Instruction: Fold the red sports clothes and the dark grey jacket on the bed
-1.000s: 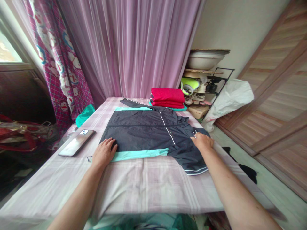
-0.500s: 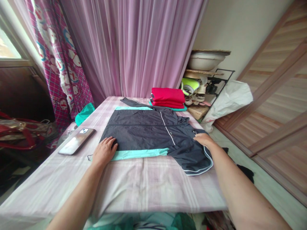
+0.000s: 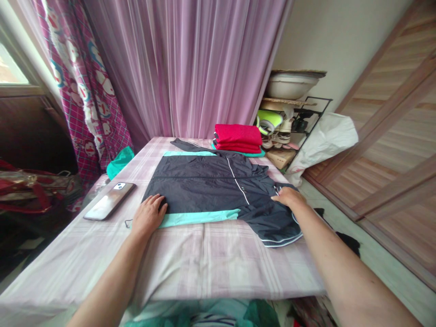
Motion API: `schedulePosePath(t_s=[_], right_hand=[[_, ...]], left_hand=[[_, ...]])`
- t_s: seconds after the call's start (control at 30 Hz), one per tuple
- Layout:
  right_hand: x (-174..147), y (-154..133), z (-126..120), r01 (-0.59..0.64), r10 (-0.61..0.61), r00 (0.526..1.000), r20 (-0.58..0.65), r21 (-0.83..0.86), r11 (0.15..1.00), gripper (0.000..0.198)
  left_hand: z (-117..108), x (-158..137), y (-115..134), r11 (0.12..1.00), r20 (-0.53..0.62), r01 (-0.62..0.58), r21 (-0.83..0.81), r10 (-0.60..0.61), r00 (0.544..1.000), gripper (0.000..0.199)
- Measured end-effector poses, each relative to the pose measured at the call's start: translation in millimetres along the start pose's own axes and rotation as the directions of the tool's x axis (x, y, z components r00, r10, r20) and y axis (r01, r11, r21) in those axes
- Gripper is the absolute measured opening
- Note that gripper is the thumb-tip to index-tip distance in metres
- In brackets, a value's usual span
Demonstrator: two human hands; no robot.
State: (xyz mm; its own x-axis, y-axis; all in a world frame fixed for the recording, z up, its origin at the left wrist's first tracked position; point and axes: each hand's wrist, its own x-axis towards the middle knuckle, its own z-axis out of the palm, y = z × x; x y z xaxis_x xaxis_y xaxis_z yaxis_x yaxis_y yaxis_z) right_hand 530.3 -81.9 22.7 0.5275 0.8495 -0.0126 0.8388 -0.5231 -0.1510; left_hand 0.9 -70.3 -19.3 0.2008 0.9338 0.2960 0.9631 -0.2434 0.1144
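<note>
A dark jacket [image 3: 200, 188] with turquoise side panels and white piping lies spread sideways on the table. Its hem points left, and one sleeve stretches toward the back. My left hand [image 3: 149, 212] rests flat at the near corner of the hem, fingers stretched over the cloth. On the right, my right hand [image 3: 289, 197] pinches the jacket's sleeve, which is bent round at the near right with its white-edged fold toward me. Part of that sleeve is hidden under my hand and wrist.
A phone [image 3: 109, 201] lies left of the jacket. Behind it sit folded red clothes [image 3: 237, 137] in a stack. The plaid tablecloth [image 3: 211, 263] covers the table. Beyond the right edge stand a shoe rack [image 3: 318, 116] and a white sack [image 3: 329, 138].
My right hand has shifted slightly left, and the sleeve fold beneath it has moved a little. My left hand stays in place.
</note>
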Motion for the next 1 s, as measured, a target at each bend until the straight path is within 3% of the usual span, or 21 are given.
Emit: schedulePosePath(t_s=[0.1,0.17,0.27,0.4,0.47,0.6,0.67,0.73,0.8,0.87,0.93,1.0], right_hand=[[-15,-19,-10,-0.144,0.163,0.983,0.082,-0.195,0.970,0.040],[-26,-29,-15,-0.131,0.152,0.986,0.069,-0.241,0.962,0.041],[-40,-43,-17,0.027,-0.044,0.997,-0.069,-0.234,0.972,0.041],[-48,-70,-5,0.304,-0.338,0.901,-0.272,-0.158,0.939,0.052],[-49,-83,7,0.351,-0.375,0.902,-0.213,-0.144,0.925,0.057],[-50,-91,31,0.280,-0.267,0.957,0.118,-0.120,0.952,0.064],[-52,-89,35,0.248,-0.234,0.962,0.143,-0.087,0.965,0.064],[-58,-89,31,0.287,-0.287,0.956,0.062,0.005,0.958,0.060],[-69,-88,23,0.430,-0.433,0.901,-0.022,0.182,0.885,0.050],[-85,-87,14,0.559,-0.585,0.810,-0.049,0.368,0.743,0.039],[-100,-83,9,0.588,-0.661,0.750,-0.011,0.468,0.660,0.032],[-113,-76,6,0.600,-0.686,0.728,0.019,0.468,0.649,0.025]], left_hand=[[0,1,0,1.000,0.006,0.004,0.000,-0.004,1.000,0.050],[-1,1,0,1.000,0.009,-0.002,0.004,0.002,1.000,0.050],[-1,2,1,1.000,0.010,-0.012,0.009,0.012,1.000,0.049],[1,0,3,0.999,0.031,0.037,0.031,-0.038,0.999,0.051],[1,-1,5,0.996,0.040,0.080,0.037,-0.082,0.996,0.052],[0,-2,9,0.992,0.073,0.125,0.019,-0.126,0.989,0.054],[0,-2,10,0.992,0.085,0.125,0.015,-0.126,0.988,0.054],[-1,-2,10,0.993,0.081,0.119,0.008,-0.119,0.990,0.055],[-1,-2,9,0.994,0.065,0.111,0.002,-0.111,0.992,0.054],[-1,-2,10,0.994,0.061,0.105,0.005,-0.105,0.993,0.054],[-3,-2,11,0.995,0.070,0.102,0.014,-0.102,0.992,0.055],[-5,-2,12,0.995,0.077,0.103,0.019,-0.104,0.992,0.054]])
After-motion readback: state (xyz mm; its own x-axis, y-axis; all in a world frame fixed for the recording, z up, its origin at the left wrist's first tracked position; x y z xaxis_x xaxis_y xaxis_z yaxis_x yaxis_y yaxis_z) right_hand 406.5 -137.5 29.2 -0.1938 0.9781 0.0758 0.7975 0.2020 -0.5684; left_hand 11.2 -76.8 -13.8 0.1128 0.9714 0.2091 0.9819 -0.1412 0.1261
